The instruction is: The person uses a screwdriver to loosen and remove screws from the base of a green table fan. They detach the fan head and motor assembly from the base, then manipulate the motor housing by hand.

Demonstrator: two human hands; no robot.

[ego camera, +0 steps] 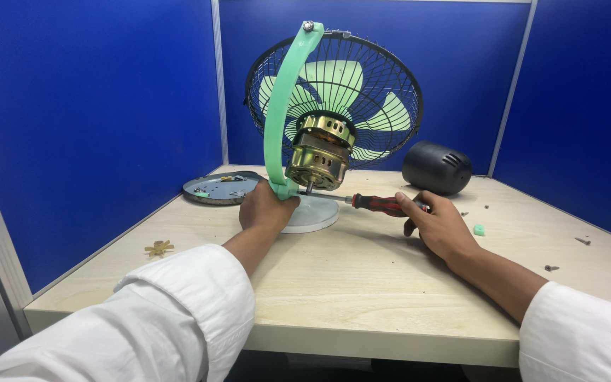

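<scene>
Right grip (438,225) closed around the red-and-black handle of a screwdriver (383,204), shaft lying level and pointing left toward the foot of the brass motor (319,157). Left grip (266,209) wrapped about the lower end of the green curved arm (281,106), just above the round white base (316,214). Standing upright mid-surface: a table fan with black wire cage (383,78) and green blades (341,81). Behind the right hand, a black motor cover (436,168); far left, a round grey plate (220,188). Loose screws (551,268) scattered on the pale surface (362,283).
</scene>
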